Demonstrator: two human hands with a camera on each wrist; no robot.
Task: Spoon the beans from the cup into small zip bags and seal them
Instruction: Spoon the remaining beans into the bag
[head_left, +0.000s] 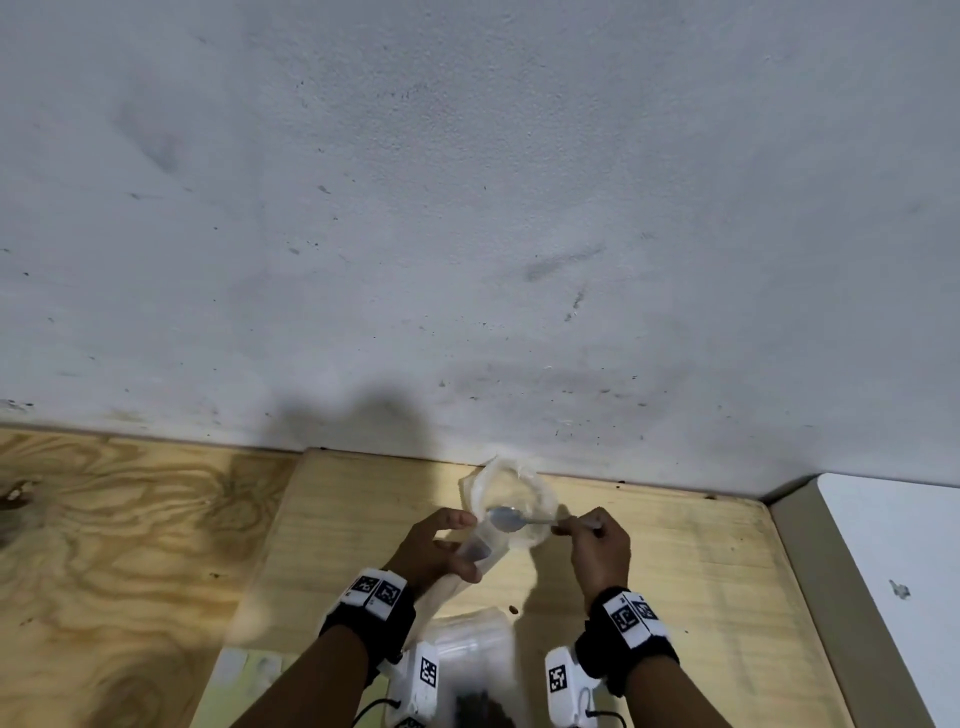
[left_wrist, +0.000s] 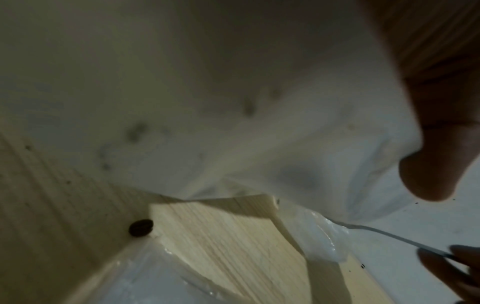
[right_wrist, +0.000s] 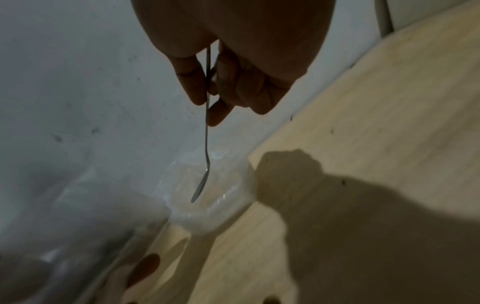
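Scuffed white wall (head_left: 467, 208) — plywood table (head_left: 675, 571)

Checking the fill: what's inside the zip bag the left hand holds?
A small dark clump of beans near the bag bottom, and the spoon bowl at its mouth. The fingers hide part of the bag.

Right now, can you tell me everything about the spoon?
The spoon is small, thin and silvery, like metal. Its bowl looks empty. The right hand pinches its slim handle between thumb and fingers, and the bowl sits in the wide-open mouth of the clear zip bag, which the left hand grips. A few dark beans lie lower in the bag.
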